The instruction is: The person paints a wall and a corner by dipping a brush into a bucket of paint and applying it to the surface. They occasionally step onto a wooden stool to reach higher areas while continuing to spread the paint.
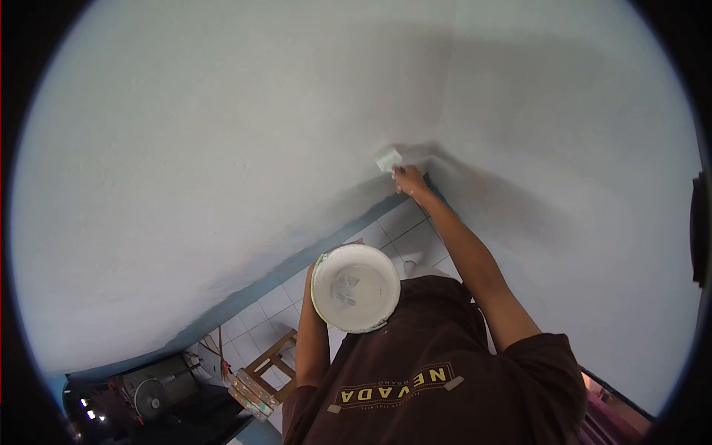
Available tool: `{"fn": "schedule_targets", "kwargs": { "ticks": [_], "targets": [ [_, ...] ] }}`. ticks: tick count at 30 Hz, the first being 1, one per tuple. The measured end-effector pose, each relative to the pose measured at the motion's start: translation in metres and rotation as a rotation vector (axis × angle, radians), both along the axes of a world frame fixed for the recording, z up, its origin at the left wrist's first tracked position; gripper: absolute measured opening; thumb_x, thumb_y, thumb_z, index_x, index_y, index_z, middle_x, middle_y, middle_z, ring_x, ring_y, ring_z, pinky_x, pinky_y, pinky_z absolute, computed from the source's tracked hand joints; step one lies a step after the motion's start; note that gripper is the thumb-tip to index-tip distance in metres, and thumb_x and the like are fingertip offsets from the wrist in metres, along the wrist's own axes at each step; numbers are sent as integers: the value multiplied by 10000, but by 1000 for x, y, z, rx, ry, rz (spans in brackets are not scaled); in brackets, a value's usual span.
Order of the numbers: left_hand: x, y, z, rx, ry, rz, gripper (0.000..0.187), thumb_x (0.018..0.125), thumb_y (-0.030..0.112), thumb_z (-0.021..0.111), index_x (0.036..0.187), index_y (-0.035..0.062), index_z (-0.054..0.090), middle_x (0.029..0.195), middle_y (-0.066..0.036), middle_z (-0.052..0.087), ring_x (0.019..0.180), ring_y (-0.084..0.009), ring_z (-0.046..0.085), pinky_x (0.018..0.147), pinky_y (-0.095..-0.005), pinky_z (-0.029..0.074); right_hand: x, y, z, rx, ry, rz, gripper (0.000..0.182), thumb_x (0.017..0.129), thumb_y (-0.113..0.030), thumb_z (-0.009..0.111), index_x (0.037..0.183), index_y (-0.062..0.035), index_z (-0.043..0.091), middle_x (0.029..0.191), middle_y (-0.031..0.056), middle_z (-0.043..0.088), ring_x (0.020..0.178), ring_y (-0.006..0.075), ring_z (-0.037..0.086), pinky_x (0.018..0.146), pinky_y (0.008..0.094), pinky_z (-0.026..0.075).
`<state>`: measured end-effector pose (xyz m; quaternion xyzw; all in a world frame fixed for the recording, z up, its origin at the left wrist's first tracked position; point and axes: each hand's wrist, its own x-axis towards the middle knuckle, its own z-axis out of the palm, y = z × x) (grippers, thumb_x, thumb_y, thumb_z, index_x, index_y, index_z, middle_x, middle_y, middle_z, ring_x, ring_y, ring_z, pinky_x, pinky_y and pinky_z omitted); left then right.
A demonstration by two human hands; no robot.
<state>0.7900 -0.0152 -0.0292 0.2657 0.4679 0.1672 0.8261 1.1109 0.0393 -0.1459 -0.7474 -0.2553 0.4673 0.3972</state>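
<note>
My right hand (409, 181) is closed on a paint brush (388, 158), whose pale, paint-covered bristles are at the white wall (245, 126), left of the corner. Against my chest is a round white bucket (371, 278) with some whitish paint or liquid at its bottom and smears on its rim. My left hand (354, 242) holds the bucket from its far side; only a bit of the fingers shows past the rim, the rest being hidden behind it.
A blue band (252, 293) runs along the wall's bottom above white floor tiles (276, 300). At the lower left are a wooden step stool or ladder (256, 382) and a black surface with a round-plated device (150, 397). A dark object (699, 230) is at the right edge.
</note>
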Motion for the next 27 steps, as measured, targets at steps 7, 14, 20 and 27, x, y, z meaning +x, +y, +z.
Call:
{"fn": "schedule_targets", "kwargs": {
  "ticks": [7,14,20,27],
  "targets": [
    [3,1,3,-102,-89,16,334,986,167,516,1257,5,623,1078,-107,701,848,-184,690,740,-322,575,21,-16,203,518,41,122,442,1020,-374,506,771,-12,560,568,34,523,501,112,508,517,293,447],
    [6,0,22,-47,-62,35,326,960,144,558,1242,2,638,1043,-101,708,806,-170,687,717,-306,570,-7,5,90,534,32,124,440,1041,-360,463,763,-26,530,543,17,469,467,99,443,497,293,414],
    [14,-4,24,26,161,14,292,937,119,603,1198,6,668,1009,-86,718,784,-162,686,694,-307,570,-6,-11,-35,-5,90,83,436,1040,-371,462,804,-19,560,615,35,542,495,104,480,463,290,390],
    [11,-5,24,14,96,-4,367,980,167,495,1289,0,601,1114,-117,694,894,-199,688,763,-329,576,-8,-21,147,348,-27,54,455,1024,-376,515,743,-19,547,520,-5,478,436,95,438,429,287,358]
  ]
}}
